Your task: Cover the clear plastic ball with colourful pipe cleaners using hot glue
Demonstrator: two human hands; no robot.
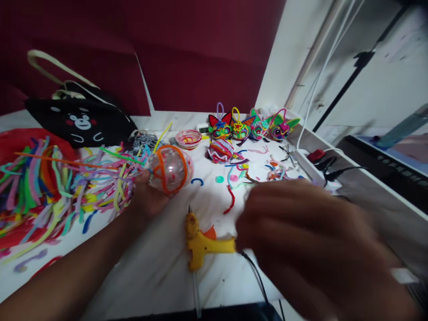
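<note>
My left hand is closed round a clear plastic ball, banded with orange pipe cleaner, and holds it above the table. Large and smeared by motion, my right hand is at the right; its fingers cannot be made out. A yellow hot glue gun lies beside it, nozzle pointing away from me, with a glue stick out of its back end. The gun's handle end meets the outline of my right hand, but I cannot tell whether they touch. A thin dark tip shows just beyond that hand.
Pipe cleaners are heaped at the left by a black bag. Several finished cat-like ornaments line the back, near a striped bowl-shaped piece. Cut scraps lie mid-table. A power strip and cables are at right.
</note>
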